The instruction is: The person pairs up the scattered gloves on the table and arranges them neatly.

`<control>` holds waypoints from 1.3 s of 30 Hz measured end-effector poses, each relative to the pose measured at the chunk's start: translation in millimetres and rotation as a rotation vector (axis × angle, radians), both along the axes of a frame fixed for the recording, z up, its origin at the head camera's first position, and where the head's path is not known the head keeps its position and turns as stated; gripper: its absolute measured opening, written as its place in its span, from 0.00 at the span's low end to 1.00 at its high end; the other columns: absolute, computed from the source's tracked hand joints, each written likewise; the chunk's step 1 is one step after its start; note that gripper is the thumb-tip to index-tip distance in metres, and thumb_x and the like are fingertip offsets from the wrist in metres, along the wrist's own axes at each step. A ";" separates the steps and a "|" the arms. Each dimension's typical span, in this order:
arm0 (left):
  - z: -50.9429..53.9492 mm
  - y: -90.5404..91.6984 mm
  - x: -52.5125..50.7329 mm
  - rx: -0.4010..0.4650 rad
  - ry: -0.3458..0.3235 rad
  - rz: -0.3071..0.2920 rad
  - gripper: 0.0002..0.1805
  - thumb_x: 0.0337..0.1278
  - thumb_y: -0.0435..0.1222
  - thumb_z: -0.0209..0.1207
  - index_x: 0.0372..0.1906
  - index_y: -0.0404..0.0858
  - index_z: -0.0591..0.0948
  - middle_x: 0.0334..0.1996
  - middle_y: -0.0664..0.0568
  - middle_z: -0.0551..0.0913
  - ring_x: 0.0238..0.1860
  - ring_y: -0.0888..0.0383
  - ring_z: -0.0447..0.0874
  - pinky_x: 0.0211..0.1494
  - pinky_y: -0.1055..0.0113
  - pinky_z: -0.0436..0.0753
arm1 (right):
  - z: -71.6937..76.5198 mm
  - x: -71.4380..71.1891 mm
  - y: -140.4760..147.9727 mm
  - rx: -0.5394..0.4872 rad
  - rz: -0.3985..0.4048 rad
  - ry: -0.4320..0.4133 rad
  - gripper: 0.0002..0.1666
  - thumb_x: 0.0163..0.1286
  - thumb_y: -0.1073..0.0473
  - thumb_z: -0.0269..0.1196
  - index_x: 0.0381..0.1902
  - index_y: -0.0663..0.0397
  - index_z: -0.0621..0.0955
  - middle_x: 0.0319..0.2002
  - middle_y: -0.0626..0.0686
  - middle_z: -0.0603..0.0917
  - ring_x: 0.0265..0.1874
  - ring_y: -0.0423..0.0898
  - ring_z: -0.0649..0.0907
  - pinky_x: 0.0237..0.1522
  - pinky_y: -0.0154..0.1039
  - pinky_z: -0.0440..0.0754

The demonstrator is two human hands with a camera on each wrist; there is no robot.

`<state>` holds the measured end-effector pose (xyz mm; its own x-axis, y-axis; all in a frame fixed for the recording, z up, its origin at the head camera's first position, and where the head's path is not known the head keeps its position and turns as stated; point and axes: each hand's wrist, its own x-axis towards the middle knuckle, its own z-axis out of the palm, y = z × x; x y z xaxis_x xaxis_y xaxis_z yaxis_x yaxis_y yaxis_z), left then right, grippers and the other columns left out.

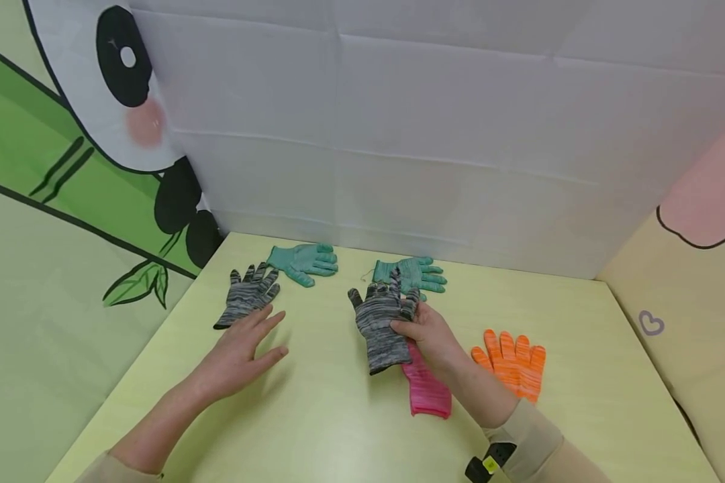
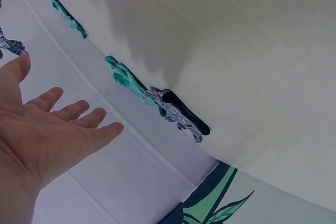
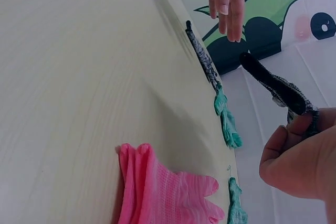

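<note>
My right hand (image 1: 438,339) pinches a grey-and-black knit glove (image 1: 382,329) by its side, thumb in front, and holds it above the table. The right wrist view shows that glove (image 3: 281,85) edge-on, with its dark cuff opening towards the camera. A matching grey glove (image 1: 249,295) lies flat at the table's left. Near its cuff hovers my left hand (image 1: 238,355), fingers spread and holding nothing. Partly behind the right hand lies a pink glove (image 1: 430,386); in the right wrist view two pink cuffs (image 3: 139,177) seem stacked.
Two teal gloves, one on the left (image 1: 305,261) and one on the right (image 1: 419,274), lie along the table's back edge. An orange glove (image 1: 513,362) is at the right, partly covered by the right forearm. A white sheet (image 1: 399,134) rises behind the pale table (image 1: 314,429).
</note>
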<state>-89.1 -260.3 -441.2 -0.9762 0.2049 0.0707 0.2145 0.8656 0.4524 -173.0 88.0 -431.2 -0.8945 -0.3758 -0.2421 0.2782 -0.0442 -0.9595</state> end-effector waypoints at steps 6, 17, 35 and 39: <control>2.9 -0.2 2.0 -0.003 -0.008 0.009 0.39 0.72 0.57 0.56 0.78 0.40 0.65 0.78 0.37 0.57 0.77 0.32 0.51 0.73 0.30 0.53 | -3.8 2.4 -2.7 -0.098 -0.001 -0.034 0.32 0.76 0.72 0.55 0.75 0.67 0.61 0.65 0.62 0.76 0.51 0.44 0.83 0.49 0.36 0.85; 3.5 -0.6 2.8 -0.003 -0.018 0.011 0.39 0.72 0.57 0.56 0.79 0.41 0.65 0.79 0.37 0.57 0.77 0.32 0.51 0.74 0.30 0.52 | -11.4 6.8 -9.6 -0.048 0.029 0.014 0.26 0.78 0.66 0.57 0.69 0.68 0.69 0.44 0.54 0.83 0.37 0.45 0.81 0.44 0.36 0.82; 0.4 -4.2 1.4 -0.009 -0.018 0.014 0.40 0.72 0.56 0.57 0.79 0.40 0.63 0.79 0.36 0.56 0.77 0.32 0.51 0.73 0.29 0.53 | -31.6 20.5 -64.0 -0.011 0.143 0.022 0.27 0.73 0.75 0.57 0.68 0.68 0.68 0.48 0.62 0.86 0.32 0.42 0.84 0.44 0.42 0.85; -0.2 -5.2 1.9 -0.012 -0.021 0.017 0.40 0.72 0.56 0.57 0.79 0.40 0.63 0.79 0.36 0.56 0.77 0.32 0.51 0.72 0.29 0.53 | -38.5 22.4 -69.2 0.007 0.137 0.004 0.27 0.72 0.76 0.57 0.67 0.69 0.68 0.48 0.64 0.86 0.31 0.41 0.84 0.43 0.42 0.85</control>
<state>-87.2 -265.6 -441.4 -0.9808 0.1892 0.0479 0.1905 0.8746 0.4458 -150.7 18.7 -469.7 -0.8361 -0.4926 -0.2415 0.2773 0.0003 -0.9608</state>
